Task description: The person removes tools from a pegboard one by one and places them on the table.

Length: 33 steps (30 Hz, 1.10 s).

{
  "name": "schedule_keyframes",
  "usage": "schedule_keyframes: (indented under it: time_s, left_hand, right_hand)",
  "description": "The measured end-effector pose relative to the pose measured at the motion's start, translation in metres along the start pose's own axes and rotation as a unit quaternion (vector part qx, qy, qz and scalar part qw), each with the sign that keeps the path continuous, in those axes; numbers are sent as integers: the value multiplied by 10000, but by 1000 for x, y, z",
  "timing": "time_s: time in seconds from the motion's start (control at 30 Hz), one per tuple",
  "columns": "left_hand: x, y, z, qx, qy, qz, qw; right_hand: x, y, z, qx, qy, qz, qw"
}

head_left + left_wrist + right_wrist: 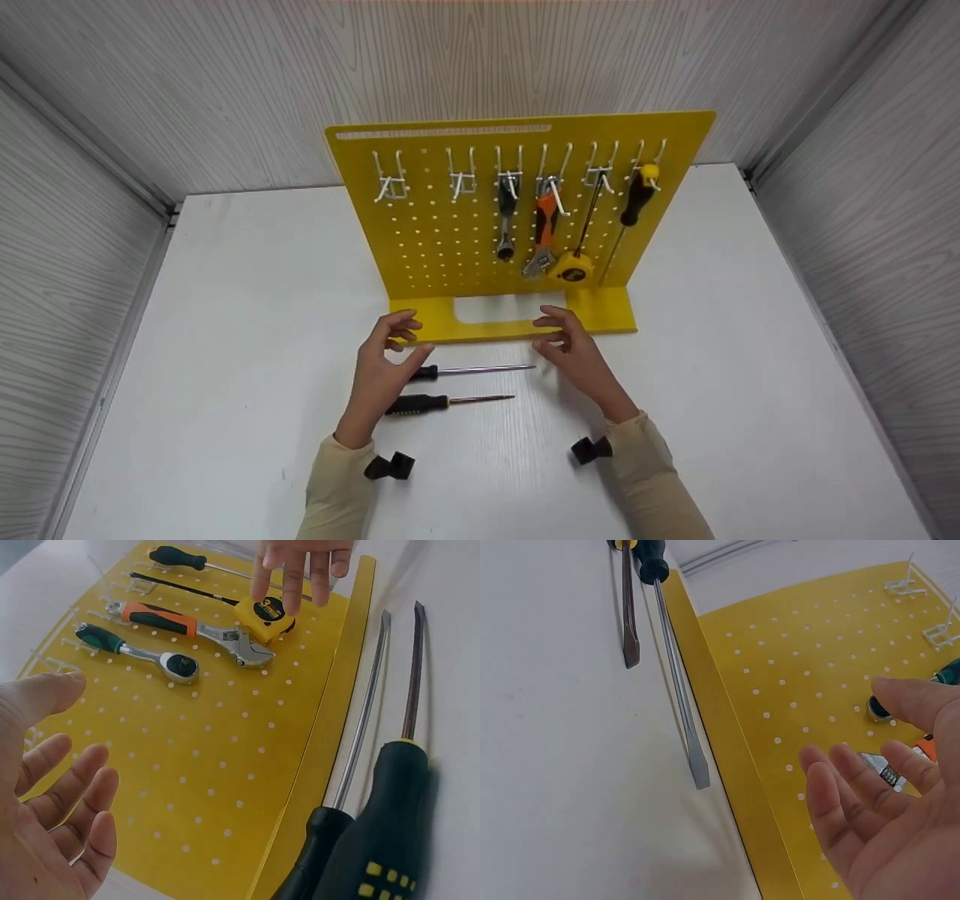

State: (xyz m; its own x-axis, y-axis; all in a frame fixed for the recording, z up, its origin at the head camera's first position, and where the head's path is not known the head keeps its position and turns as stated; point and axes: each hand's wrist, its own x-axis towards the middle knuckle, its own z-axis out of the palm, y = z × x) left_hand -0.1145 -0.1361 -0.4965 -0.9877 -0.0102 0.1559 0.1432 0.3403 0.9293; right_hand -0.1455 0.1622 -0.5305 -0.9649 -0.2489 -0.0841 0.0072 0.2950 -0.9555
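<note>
Two flat-blade screwdrivers lie side by side on the white table in front of a yellow pegboard [450, 240]. The farther screwdriver [480, 369] has a black handle and a long bright shaft; the nearer screwdriver [424, 404] has a black handle with yellow dots. Above their handles hovers my left hand [382, 375], fingers relaxed and holding nothing, partly covering the handle ends in the head view. My right hand [577, 360] is held in the air beyond the blade tips, near the pegboard's base, its fingers loosely bent with nothing between them.
White double hooks line the pegboard. From them hang a ratchet wrench [506, 225], an orange-handled adjustable wrench [546, 225], a yellow tape measure [572, 268] and a yellow-and-black screwdriver [637, 199]. The two hooks at left [390, 184] carry no tool. Wood-grain panels enclose the table.
</note>
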Motion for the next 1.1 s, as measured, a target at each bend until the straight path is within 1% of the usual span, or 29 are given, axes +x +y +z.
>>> schedule_keyframes:
  time_s: [0.13,0.3,0.47,0.63,0.7,0.87,1.0,1.1]
  left_hand:
    - [9,7,6,6,-58,185,9998]
    - [20,15,10,21,-109,416,9991]
    - [35,29,9,54,-223,672,9975]
    - [52,45,7,89,-266,976,9948]
    - [58,50,7,-7,-270,998,9946]
    - [69,61,13,-409,-277,867,9950]
    - [76,68,20,-649,-309,786,9943]
    - [82,72,28,-806,-336,809,9929]
  right_hand:
    - [5,-6,1,-79,84,-101,9999]
    - [11,-14,4,91,65,-205,9997]
    - [19,-19,7,184,83,-220,9996]
    - [25,-24,8,230,97,-287,9993]
    - [27,-26,9,281,102,-277,9992]
    - [33,-31,13,481,141,-301,9983]
    - [38,-36,17,546,166,-401,9976]
    - [41,-40,21,519,219,-470,9973]
